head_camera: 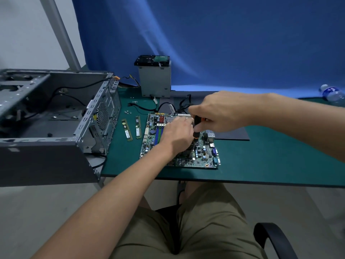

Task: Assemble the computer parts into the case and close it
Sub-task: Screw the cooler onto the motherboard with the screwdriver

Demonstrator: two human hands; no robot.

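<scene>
A green motherboard [203, 154] lies flat on the green table mat [270, 161]. My right hand [222, 111] grips the black and orange handle of a screwdriver [197, 128], which stands nearly upright over the board's middle. My left hand [177, 135] rests on the board beside the screwdriver shaft, fingers curled near its tip; what they hold is hidden. The open grey computer case [56, 116] lies on its side at the left, with cables inside. Two RAM sticks [131, 128] lie on the mat between case and board.
A grey drive cage [155, 79] stands upright at the back of the table, with loose cables [145, 107] and small screws [127, 112] in front of it. A dark side panel [233, 133] lies behind the board. A water bottle [333, 94] lies at the far right.
</scene>
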